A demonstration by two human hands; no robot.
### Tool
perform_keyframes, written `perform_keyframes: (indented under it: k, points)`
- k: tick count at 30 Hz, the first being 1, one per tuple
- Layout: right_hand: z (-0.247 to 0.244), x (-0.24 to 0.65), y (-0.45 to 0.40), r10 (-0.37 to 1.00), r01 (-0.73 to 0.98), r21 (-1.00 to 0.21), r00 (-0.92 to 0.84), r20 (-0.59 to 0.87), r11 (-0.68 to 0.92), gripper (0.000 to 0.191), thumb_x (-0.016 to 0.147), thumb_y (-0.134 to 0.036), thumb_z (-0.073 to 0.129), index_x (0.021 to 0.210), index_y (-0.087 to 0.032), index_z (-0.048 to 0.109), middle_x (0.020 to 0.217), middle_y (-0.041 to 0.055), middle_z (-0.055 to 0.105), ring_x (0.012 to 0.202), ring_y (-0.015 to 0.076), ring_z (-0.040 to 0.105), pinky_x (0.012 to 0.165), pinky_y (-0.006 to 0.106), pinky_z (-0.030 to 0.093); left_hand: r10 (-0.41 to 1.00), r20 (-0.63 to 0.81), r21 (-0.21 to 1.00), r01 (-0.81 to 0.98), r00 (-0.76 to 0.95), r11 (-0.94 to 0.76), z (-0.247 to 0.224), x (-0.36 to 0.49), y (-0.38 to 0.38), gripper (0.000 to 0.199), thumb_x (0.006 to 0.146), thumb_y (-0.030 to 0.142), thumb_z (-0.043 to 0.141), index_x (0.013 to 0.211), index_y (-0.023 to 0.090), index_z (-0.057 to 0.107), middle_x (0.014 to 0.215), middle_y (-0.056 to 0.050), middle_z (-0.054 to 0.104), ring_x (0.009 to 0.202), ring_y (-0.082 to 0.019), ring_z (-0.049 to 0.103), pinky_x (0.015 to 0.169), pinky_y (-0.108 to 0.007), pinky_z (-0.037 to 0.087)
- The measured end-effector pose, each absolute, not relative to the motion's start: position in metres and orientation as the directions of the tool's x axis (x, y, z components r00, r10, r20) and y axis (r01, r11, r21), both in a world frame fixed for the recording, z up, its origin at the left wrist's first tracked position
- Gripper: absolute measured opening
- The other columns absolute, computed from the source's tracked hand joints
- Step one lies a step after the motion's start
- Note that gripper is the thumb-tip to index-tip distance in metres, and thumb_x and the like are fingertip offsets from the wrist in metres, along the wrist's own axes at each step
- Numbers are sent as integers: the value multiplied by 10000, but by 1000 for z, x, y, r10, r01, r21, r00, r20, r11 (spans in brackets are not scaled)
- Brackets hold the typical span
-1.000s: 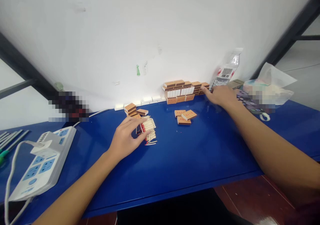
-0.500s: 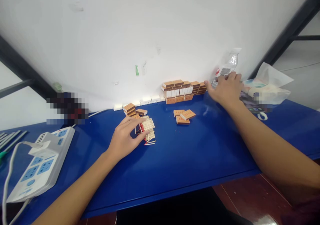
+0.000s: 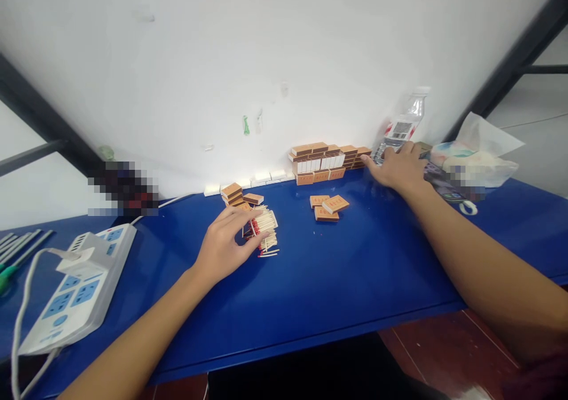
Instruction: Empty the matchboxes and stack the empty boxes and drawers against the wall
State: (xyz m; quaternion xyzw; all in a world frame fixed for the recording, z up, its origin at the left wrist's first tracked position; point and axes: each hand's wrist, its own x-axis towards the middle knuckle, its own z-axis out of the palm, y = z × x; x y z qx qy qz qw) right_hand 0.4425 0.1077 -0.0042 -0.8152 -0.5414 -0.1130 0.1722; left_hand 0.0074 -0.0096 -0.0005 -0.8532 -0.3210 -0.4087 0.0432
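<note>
My left hand (image 3: 228,237) rests at the left side of a pile of red-tipped matches (image 3: 268,234), thumb and fingers apart around its edge. My right hand (image 3: 399,166) is spread in front of a clear plastic bottle (image 3: 410,119), its thumb near the right end of the stacked matchboxes (image 3: 319,162). Whether its fingertips touch anything behind them cannot be made out. Three matchboxes (image 3: 331,206) lie loosely on the blue table (image 3: 288,305) between the hands. A smaller stack of matchboxes (image 3: 232,193) stands just behind my left hand.
White trays (image 3: 266,178) line the wall. At the left lie a white power strip (image 3: 84,293) with a cable and some metal rods (image 3: 22,246). A tissue pack (image 3: 474,157) and a phone (image 3: 448,187) are at the right.
My right hand has moved slightly down and left, and more of the bottle shows above it. My left hand keeps its place at the matches. The view has shifted slightly.
</note>
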Motion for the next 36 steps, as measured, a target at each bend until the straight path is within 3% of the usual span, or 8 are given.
perform_keyframes:
  k: [12, 22, 28, 36]
  points:
    - [-2, 437, 109, 836, 934, -83, 349, 424, -348, 952, 1022, -758, 151, 1407, -15, 605, 1486, 370, 437, 1375, 465, 383, 1073, 617, 356, 503, 733, 180, 583, 458, -792, 0, 6, -10, 358, 927, 305, 803, 1265, 218, 723, 1102, -58, 807, 976, -227, 710, 887, -411, 626]
    - [2, 418, 97, 828, 894, -201, 446, 340, -400, 843, 1045, -677, 244, 1462, -17, 562, 1546, 409, 368, 1444, 507, 285, 1057, 680, 315, 517, 728, 195, 588, 449, -785, -1, 8, -10, 350, 938, 329, 790, 1268, 231, 722, 1106, -65, 804, 980, -238, 709, 876, -431, 631]
    - [1, 414, 97, 838, 885, -212, 461, 293, -413, 875, 1041, -698, 220, 1457, -7, 561, 1577, 430, 320, 1444, 515, 265, 1036, 693, 314, 527, 718, 198, 592, 455, -781, -1, 5, -9, 355, 941, 311, 784, 1280, 228, 718, 1112, -63, 802, 982, -234, 704, 887, -428, 624]
    - [11, 396, 83, 820, 911, -184, 413, 398, -369, 877, 1060, -680, 167, 1437, -1, 575, 1538, 400, 391, 1430, 494, 340, 1072, 691, 331, 514, 721, 188, 583, 464, -790, -3, 5, -9, 382, 929, 292, 796, 1295, 221, 709, 1104, -62, 803, 981, -233, 703, 879, -421, 624]
